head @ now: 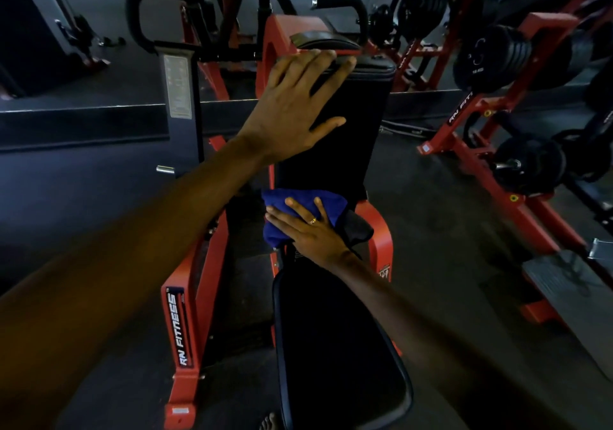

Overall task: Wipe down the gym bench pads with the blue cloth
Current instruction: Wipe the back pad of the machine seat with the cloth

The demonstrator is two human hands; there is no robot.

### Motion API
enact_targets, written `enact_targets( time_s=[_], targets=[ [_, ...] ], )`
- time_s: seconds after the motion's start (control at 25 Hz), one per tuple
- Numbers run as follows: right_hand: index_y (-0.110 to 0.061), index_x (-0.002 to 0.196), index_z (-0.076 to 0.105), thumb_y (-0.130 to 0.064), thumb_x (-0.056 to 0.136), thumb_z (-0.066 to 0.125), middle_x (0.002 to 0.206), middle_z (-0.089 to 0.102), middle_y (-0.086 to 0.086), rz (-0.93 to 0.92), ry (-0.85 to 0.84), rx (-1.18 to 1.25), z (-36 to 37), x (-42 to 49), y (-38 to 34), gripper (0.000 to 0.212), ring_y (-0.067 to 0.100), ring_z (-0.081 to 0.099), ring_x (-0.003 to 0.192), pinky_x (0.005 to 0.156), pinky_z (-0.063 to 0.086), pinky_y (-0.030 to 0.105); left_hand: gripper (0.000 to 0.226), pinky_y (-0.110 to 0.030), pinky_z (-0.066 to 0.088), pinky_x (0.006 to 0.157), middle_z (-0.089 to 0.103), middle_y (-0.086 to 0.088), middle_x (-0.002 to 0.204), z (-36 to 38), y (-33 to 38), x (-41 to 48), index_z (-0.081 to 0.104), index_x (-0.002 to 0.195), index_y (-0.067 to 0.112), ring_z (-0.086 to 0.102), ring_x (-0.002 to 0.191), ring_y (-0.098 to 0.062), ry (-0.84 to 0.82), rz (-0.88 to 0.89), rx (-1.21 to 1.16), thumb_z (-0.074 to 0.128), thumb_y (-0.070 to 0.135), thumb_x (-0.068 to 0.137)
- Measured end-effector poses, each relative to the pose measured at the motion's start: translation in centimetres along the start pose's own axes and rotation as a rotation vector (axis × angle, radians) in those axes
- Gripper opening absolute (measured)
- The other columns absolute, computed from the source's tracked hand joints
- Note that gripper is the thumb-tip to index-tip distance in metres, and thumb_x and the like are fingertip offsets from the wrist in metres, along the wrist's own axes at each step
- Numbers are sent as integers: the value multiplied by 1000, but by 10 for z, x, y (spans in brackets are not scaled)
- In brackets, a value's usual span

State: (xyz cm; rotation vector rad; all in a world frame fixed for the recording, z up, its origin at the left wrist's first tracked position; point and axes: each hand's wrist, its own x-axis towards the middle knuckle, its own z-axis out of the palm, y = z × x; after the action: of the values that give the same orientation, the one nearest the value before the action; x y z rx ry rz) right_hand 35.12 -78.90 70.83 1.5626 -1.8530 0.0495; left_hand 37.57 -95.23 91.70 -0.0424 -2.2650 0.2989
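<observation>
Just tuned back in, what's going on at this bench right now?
A person is wiping the bench pads by hand. The right hand presses the blue cloth with spread fingers against the bottom of the upright back pad, just above the seat pad. The left hand rests open near the top of the back pad, fingertips at its upper edge. Weight plates hang on racks off to the right.

The bare left arm reaches forward from the lower left; the left hand (295, 104) lies flat, fingers straight and spread, thumb out to the side. Below it the right arm comes from the lower right; the right hand (308, 227) presses palm-down, fingers spread, a ring (312, 221) on one
</observation>
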Motion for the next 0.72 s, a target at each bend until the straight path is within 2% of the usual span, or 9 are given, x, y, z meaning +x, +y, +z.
enact_targets(
  time_s=[0.12, 0.24, 0.32, 0.44, 0.56, 0.64, 0.72],
  targets=[
    [-29, 157, 32, -13, 83, 64, 163, 34, -13, -56, -32, 76, 2, -9, 7, 82, 15, -6, 158, 124, -12, 54, 72, -45, 23, 114, 47, -14, 152, 1, 3, 0, 35, 157, 18, 35, 139, -31, 2, -14, 10, 45, 61, 100],
    [-28, 153, 38, -16, 85, 54, 160, 36, -12, 22, 37, 165, -2, -17, 12, 71, 17, 3, 158, 126, 0, 51, 72, -45, 26, 112, 49, -15, 150, 2, 2, 0, 39, 155, 17, 31, 136, -28, 41, -13, 23, 48, 61, 98],
    [-28, 151, 40, -13, 81, 54, 159, 35, -8, 222, 110, 270, -5, -29, 13, 73, 22, 10, 157, 126, 6, 52, 72, -47, 29, 112, 50, -15, 149, 2, 3, 0, 41, 154, 17, 30, 136, -28, 56, -21, 20, 50, 60, 98],
    [-18, 153, 40, -3, 82, 52, 164, 29, -2, 632, 229, 570, -11, -33, 5, 74, 28, 6, 158, 125, 10, 61, 71, -45, 25, 111, 50, -16, 149, 3, 5, 0, 42, 154, 16, 29, 136, -28, 61, -34, 13, 51, 58, 97],
    [-15, 154, 40, -7, 88, 47, 167, 22, -2, 935, 403, 747, -23, 4, -8, 67, 30, 6, 158, 124, 13, 64, 70, -43, 23, 111, 52, -16, 148, 5, 4, 0, 44, 153, 15, 30, 136, -28, 87, -31, 24, 52, 58, 98],
    [-12, 153, 43, -9, 85, 49, 167, 25, 7, 1083, 535, 757, -36, 39, -2, 68, 34, 10, 157, 122, 16, 65, 70, -43, 22, 111, 52, -15, 147, 5, 4, 0, 45, 152, 15, 31, 136, -28, 96, -37, 25, 54, 58, 97],
    [-9, 151, 48, -11, 75, 46, 164, 30, 16, 1113, 606, 704, -50, 65, 18, 75, 38, 17, 155, 121, 19, 63, 71, -42, 21, 111, 53, -15, 147, 6, 5, 0, 45, 152, 15, 30, 136, -27, 91, -47, 29, 53, 59, 97]
  ],
)
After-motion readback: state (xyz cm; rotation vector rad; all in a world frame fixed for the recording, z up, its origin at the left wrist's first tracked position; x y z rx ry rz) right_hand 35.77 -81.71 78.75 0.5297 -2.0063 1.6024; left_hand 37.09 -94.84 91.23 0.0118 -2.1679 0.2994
